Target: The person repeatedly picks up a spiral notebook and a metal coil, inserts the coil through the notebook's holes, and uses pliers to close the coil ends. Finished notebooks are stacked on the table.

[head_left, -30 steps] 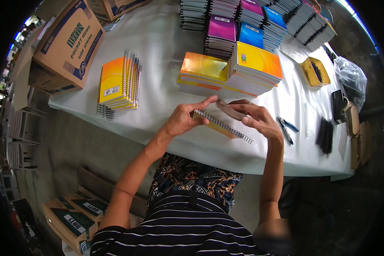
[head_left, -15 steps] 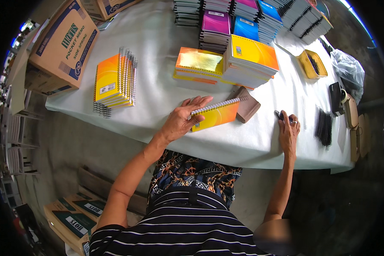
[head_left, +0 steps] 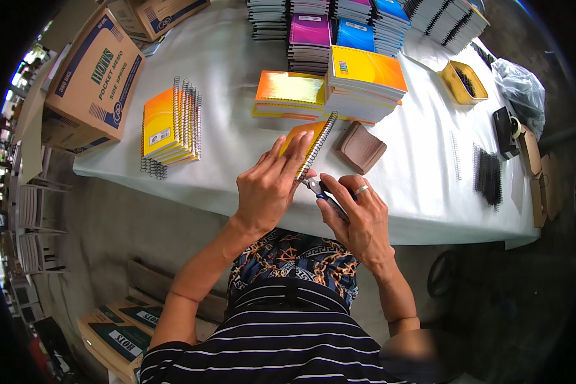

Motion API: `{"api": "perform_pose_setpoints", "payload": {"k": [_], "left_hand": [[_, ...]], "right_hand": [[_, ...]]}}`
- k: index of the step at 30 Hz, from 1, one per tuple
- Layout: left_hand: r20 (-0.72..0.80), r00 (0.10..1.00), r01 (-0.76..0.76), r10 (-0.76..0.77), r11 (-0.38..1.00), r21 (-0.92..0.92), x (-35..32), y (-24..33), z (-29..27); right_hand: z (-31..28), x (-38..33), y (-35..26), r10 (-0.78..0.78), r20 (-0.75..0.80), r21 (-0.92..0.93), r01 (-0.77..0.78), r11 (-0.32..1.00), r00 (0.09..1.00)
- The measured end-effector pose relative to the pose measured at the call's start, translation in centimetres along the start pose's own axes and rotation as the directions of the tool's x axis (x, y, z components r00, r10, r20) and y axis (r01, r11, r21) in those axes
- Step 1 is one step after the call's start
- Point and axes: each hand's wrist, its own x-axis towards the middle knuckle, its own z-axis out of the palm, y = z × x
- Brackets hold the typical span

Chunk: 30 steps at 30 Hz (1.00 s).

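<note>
Gripping notebook (head_left: 311, 128) from left: left hand (head_left: 265, 194). Coil (head_left: 319, 144) along long edge, slanting near-left to far-right. Right hand (head_left: 361, 221) grips pliers (head_left: 314, 186), tip beside coil's near end.

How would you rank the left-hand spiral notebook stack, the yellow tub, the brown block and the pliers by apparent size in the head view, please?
1. Spiral notebook stack
2. Yellow tub and brown block: too alike to rank
3. Pliers: smallest visible area, partly hidden by the right hand
</note>
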Motion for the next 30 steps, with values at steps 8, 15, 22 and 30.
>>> {"api": "perform_pose_setpoints", "payload": {"k": [8,15,22,30], "left_hand": [[0.047,0.999,0.004,-0.004,1.000,-0.005,0.1,-0.5,-1.4],[-0.128,0.992,0.049,-0.024,0.979,0.198,1.3,-4.0,-6.3],[-0.273,0.943,0.202,-0.189,0.979,0.021,2.7,-16.7,-12.2],[0.020,1.000,0.021,-0.007,0.173,-0.985,2.2,-23.7,-12.0]], "right_hand": [[-1.2,2.7,0.9,0.189,0.605,0.528,-0.567,0.632,0.774],[0.1,5.5,0.7,0.031,0.476,0.579,-0.339,0.742,0.879],[6.3,5.6,5.8,-0.057,0.129,-0.192,0.081,0.978,0.990],[8.9,17.2,-7.0,0.063,0.278,0.788,-0.265,0.556,0.959]]}}
